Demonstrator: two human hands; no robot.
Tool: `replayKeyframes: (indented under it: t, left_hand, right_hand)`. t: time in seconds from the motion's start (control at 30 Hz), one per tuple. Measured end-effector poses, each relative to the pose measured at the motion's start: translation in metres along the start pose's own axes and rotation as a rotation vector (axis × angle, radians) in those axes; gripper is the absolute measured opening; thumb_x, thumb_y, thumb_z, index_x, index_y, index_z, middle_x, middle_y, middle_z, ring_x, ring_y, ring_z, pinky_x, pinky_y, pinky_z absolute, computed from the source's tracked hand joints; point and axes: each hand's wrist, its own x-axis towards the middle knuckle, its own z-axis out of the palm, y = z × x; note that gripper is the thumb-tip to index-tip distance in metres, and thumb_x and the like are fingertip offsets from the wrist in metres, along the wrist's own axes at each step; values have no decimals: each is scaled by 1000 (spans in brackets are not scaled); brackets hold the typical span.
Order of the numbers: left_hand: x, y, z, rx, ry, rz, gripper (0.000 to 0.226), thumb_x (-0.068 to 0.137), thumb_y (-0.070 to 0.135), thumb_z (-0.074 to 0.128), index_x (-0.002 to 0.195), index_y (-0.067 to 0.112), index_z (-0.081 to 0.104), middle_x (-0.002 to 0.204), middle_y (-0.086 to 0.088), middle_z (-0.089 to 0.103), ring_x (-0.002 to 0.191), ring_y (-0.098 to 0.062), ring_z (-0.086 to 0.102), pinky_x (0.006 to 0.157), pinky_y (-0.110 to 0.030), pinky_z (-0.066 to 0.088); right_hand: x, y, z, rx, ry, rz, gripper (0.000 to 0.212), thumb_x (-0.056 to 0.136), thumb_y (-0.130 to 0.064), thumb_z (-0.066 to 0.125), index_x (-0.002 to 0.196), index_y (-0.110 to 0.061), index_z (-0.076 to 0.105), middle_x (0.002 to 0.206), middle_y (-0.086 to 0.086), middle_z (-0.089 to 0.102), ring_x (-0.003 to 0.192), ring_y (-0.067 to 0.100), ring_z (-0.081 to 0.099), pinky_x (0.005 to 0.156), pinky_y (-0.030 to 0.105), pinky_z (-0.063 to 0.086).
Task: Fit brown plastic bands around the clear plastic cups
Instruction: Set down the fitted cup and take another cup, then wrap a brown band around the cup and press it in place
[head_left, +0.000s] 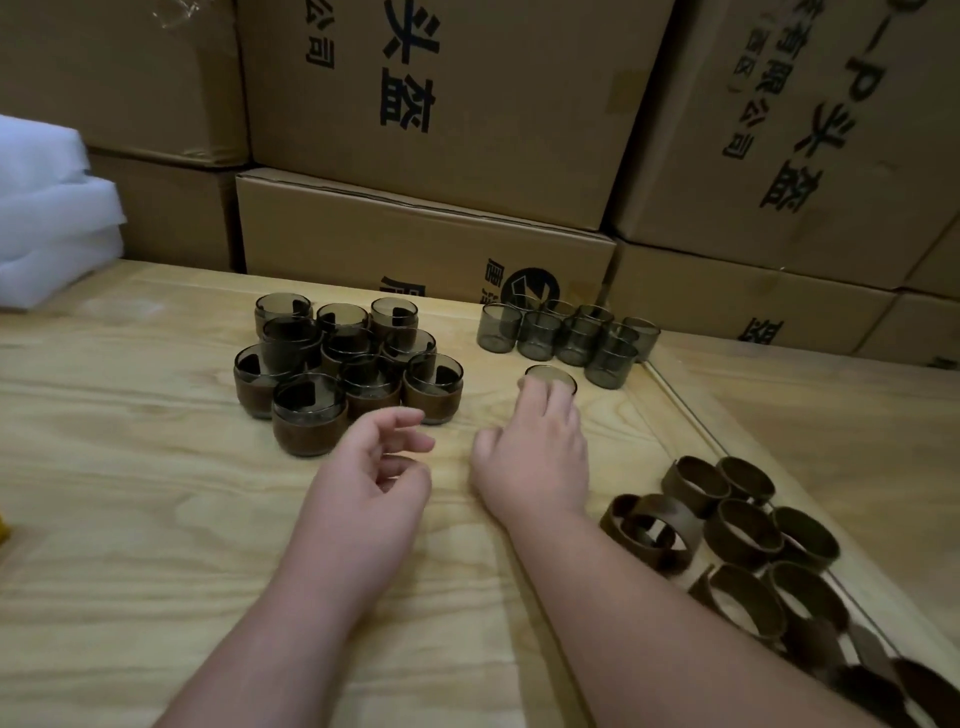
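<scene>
Cups are everywhere on this wooden table (156, 519), and the head camera is the only view, looking down at both hands.

The right hand (535, 447) reaches forward and its fingers curl over one clear cup (550, 376) that stands alone. The fingers wrap the near side of it, so it looks gripped, but how tight I cannot tell. The left hand (376, 467) floats just over the table with its fingers loosely bent. It holds nothing.

Behind the gripped cup is a bunch of bare cups (566, 335), close together and near the table's back edge. To the left is a pile of finished cups (343, 364) with brown bands already on, some stacked on top of others. On the right, near the right arm, lie the loose brown bands (743, 530) in a heap.

My guess is a cup is being picked up, and a band comes next.

What could go wrong? The cup is smooth and thin, so a weak hold could let it slip. Pulling it back fast could bump the finished pile, and the top cups could tumble. The right arm is just beside the bands, so a wide swing could push some off the table's edge. A band that goes on crooked might sit tilted.
</scene>
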Motion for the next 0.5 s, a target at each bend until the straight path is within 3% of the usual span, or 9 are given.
replayKeyframes:
  t: [0.1,0.23,0.3,0.4,0.5]
  left_hand:
    - [1,-5,3,139,-87,50,59,89,0,62,120,48,52,122,20,62,102,9,57,81,-10,44]
    - [1,-10,3,271,-168,69,78,83,8,67,144,48,40,136,22,52,77,17,52,68,4,38]
    - [0,-11,4,313,-182,79,83,82,14,71,149,49,35,137,25,49,88,29,46,70,5,35]
    - [2,-15,4,355,-184,89,88,81,29,78,152,50,30,139,28,48,114,20,43,82,-1,32]
    - [2,-16,7,422,-198,90,98,73,47,84,154,50,28,134,32,49,131,6,41,100,-13,32]
  right_hand:
    - [-42,0,-19,164,-3,-71,61,86,-36,52,144,-28,33,147,-5,35,135,16,39,110,35,41]
    - [-79,8,-40,384,79,-58,60,84,-36,51,143,-31,38,147,-12,34,139,10,34,114,29,31]
    - [-83,13,-43,464,89,11,60,89,-32,55,147,-29,38,149,-11,34,141,12,34,117,33,32]
    - [-78,15,-42,502,25,55,53,95,-36,54,147,-31,43,152,-14,33,144,9,29,114,30,28]
    - [-72,14,-38,607,-42,50,32,87,-44,46,110,-34,66,135,-18,48,132,2,39,101,24,32]
